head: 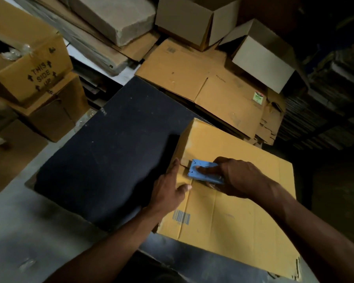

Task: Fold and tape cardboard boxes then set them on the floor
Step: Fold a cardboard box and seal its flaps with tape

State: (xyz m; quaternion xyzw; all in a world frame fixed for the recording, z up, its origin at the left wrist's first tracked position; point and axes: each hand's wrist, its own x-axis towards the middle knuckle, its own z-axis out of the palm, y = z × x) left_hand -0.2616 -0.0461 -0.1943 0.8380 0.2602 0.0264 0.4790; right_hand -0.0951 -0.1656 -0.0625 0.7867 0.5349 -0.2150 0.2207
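A folded brown cardboard box with a barcode lies on the dark table, closed flaps facing up. My right hand grips a blue tape dispenser and holds it against the flap seam near the box's left edge, index finger stretched along its top. My left hand presses on that left edge beside the dispenser, fingers straight down the side and thumb on the top face. A short strip of tape shows at the seam in front of the dispenser.
Flattened cartons are stacked behind the table. Two open boxes sit on them at the back right. A "THIS SIDE UP" box stands on other cartons at left. Grey floor lies at lower left.
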